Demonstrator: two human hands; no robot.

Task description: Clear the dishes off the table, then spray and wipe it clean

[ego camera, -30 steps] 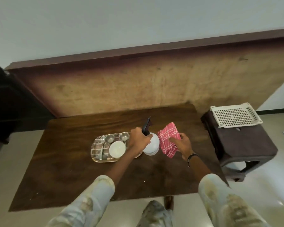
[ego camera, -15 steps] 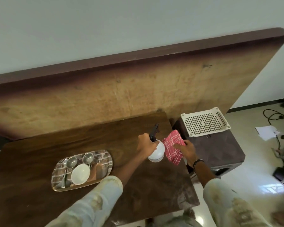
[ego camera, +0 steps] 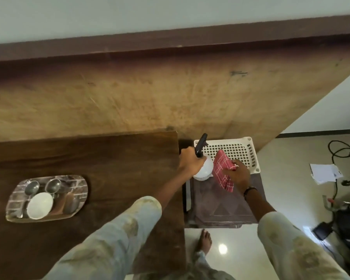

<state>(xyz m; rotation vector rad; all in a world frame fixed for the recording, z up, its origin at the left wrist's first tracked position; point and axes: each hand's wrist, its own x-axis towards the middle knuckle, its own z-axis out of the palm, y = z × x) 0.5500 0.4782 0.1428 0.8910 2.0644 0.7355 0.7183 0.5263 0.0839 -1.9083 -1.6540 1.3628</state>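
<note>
Wooden table (ego camera: 109, 158) | my left hand (ego camera: 190, 163) grips spray bottle (ego camera: 203, 168), right hand (ego camera: 237, 174) clutches cloth (ego camera: 222, 170), both beyond its right edge | risk: tray (ego camera: 47, 198) uncleared; spraying wets dishes.

Dim, motion-blurred; lamp glare on floor (ego camera: 222, 248).

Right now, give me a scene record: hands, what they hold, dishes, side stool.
left hand: gripping spray bottle by its neck, over the stool
right hand: holding red checked cloth, over the stool
tray: on the table, far left of both hands
on tray: white bowl, two small steel cups
stool: beside table's right edge
basket: white, perforated, on stool's far side
dishes cleared: not yet
</note>
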